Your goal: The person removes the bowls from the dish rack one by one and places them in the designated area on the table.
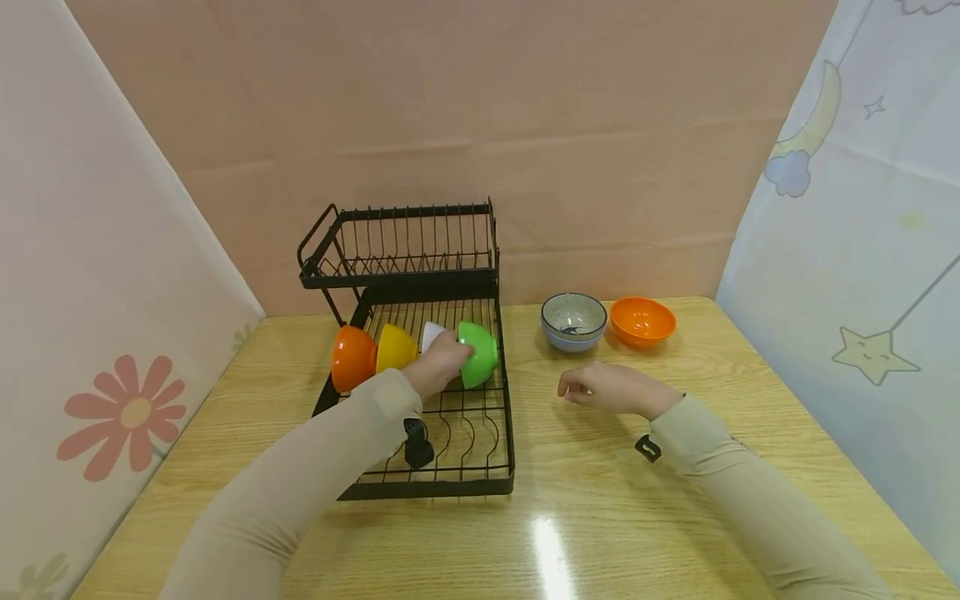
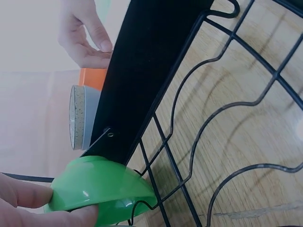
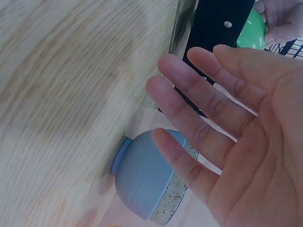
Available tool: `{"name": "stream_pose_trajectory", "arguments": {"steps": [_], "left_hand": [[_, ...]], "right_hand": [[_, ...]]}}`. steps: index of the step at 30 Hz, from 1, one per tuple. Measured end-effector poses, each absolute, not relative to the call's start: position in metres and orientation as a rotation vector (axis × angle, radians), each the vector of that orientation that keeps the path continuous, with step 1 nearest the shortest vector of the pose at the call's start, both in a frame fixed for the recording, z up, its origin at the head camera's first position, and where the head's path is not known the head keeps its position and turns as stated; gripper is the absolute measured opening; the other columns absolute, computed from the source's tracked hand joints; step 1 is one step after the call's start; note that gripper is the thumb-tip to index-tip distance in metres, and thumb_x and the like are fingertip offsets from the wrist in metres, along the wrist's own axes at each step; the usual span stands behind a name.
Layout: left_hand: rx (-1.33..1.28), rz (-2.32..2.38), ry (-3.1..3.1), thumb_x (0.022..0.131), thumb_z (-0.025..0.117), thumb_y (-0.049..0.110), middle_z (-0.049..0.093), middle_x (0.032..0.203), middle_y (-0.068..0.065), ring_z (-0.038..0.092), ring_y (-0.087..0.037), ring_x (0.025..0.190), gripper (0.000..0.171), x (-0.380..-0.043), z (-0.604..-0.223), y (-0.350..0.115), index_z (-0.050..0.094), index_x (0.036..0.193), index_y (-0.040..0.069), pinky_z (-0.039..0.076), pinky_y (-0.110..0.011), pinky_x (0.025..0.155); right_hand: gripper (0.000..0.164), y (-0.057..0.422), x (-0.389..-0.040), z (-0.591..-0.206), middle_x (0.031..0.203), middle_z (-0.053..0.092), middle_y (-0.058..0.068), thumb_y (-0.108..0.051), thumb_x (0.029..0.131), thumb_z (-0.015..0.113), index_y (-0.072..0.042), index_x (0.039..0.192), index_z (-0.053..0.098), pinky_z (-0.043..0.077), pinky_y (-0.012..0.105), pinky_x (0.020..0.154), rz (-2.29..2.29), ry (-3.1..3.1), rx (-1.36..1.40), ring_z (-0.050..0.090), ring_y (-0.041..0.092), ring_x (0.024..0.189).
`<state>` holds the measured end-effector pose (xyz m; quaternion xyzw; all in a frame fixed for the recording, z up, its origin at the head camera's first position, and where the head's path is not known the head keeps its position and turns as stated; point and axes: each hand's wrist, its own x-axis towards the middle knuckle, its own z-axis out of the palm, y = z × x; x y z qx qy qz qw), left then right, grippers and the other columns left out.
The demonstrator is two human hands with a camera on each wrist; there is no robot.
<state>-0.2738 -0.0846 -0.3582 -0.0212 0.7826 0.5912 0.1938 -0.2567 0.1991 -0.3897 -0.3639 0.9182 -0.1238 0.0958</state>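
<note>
Green bowl (image 1: 483, 362): left hand (image 1: 441, 365) pinching, apparently seating it in rack (image 1: 450, 487), contact partly hidden; right hand (image 1: 615, 389) loosely spread; next calls for release.

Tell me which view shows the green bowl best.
Left wrist: the green bowl looks largest there, though fingers overlap it. Head shows it small, partly behind the left hand; right wrist, only a part.

On the worktop (image 1: 592, 500) stands a dish rack (image 1: 435, 487) holding a row of bowls (image 1: 400, 347); to its right sit other bowls (image 1: 642, 323).
</note>
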Motion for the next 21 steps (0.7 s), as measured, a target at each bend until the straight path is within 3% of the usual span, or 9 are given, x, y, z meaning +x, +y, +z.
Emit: {"name": "stream_pose_trajectory", "arguments": {"steps": [3,6,13,21], "left_hand": [[-0.079,1.698,2.157,0.102,0.039,0.004,0.049,0.133,-0.021,0.052,-0.029,0.121,0.044,-0.2756,-0.3592,-0.0850,0.032,0.144,-0.006,0.044,-0.041,0.103],[-0.082,1.720,2.137,0.102,0.039,0.004,0.043,0.141,-0.022,0.045,-0.032,0.131,0.047,-0.2756,-0.3592,-0.0849,0.028,0.147,-0.007,0.041,-0.042,0.107],[-0.069,1.733,2.116,0.103,0.038,0.004,0.039,0.144,-0.024,0.042,-0.035,0.134,0.047,-0.2729,-0.3552,-0.0884,0.025,0.146,-0.010,0.039,-0.044,0.108],[-0.074,1.817,2.005,0.104,0.035,0.003,0.032,0.149,-0.022,0.036,-0.035,0.138,0.050,-0.2753,-0.3544,-0.0937,0.018,0.150,-0.006,0.036,-0.047,0.110]], "right_hand": [[0.010,0.1990,-0.2559,-0.3891,0.093,0.069,-0.007,-0.014,0.096,0.058,-0.013,0.102,0.066,0.051,0.030,0.070,-0.367,2.721,-1.089,0.059,0.004,0.077],[0.010,0.1984,-0.2562,-0.3892,0.093,0.069,-0.006,-0.014,0.096,0.058,-0.013,0.102,0.067,0.051,0.030,0.071,-0.370,2.718,-1.098,0.059,0.004,0.077],[0.011,0.1972,-0.2570,-0.3897,0.093,0.070,-0.004,-0.015,0.097,0.058,-0.013,0.103,0.067,0.052,0.030,0.070,-0.372,2.716,-1.091,0.059,0.004,0.077],[0.011,0.1962,-0.2583,-0.3932,0.095,0.070,-0.006,-0.016,0.097,0.058,-0.014,0.104,0.067,0.052,0.032,0.072,-0.361,2.708,-1.102,0.059,0.004,0.078]]}}
